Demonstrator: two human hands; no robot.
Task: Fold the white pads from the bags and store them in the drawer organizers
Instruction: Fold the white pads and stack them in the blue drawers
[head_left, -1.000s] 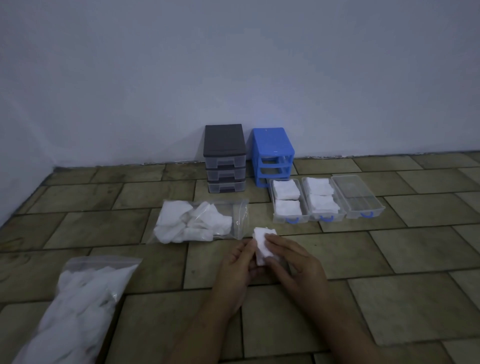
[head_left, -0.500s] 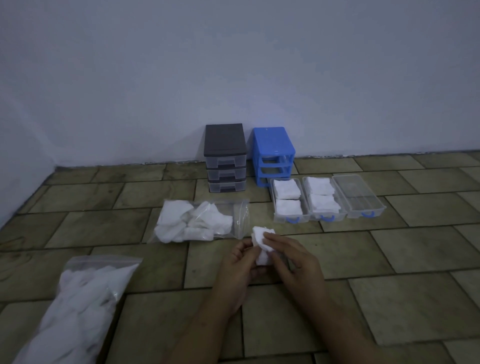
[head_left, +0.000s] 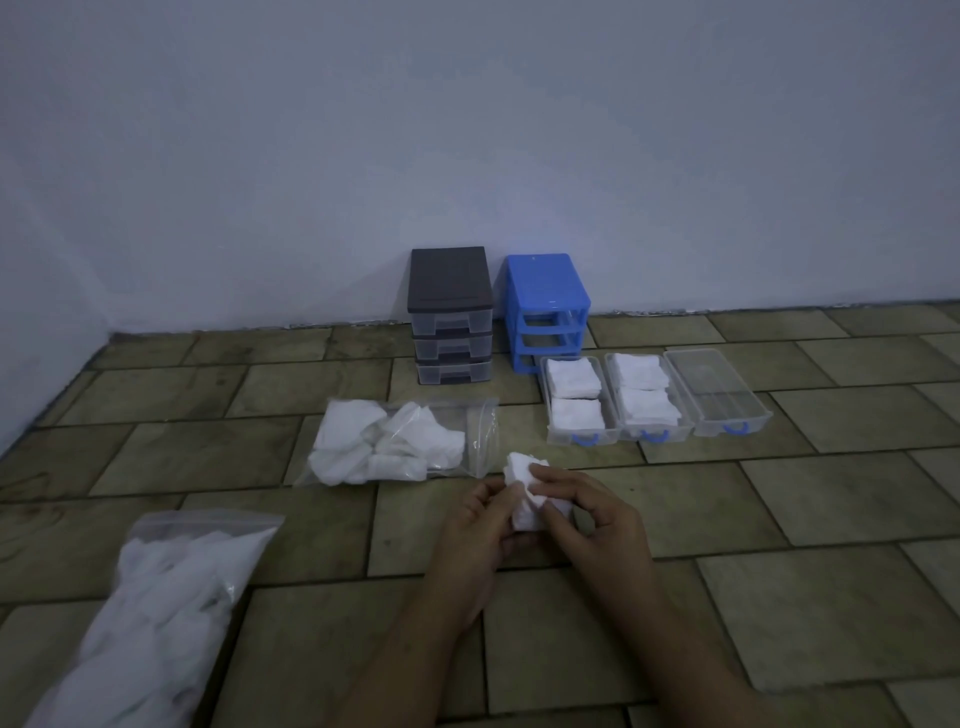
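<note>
- White pad (head_left: 525, 486) looks soft and light; we pinch it with left hand (head_left: 475, 525) and right hand (head_left: 597, 525)
- we judge the edges are best to hold

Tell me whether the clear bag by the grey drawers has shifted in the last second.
No. The clear bag lies as before, in front of the grey drawer unit.
</note>
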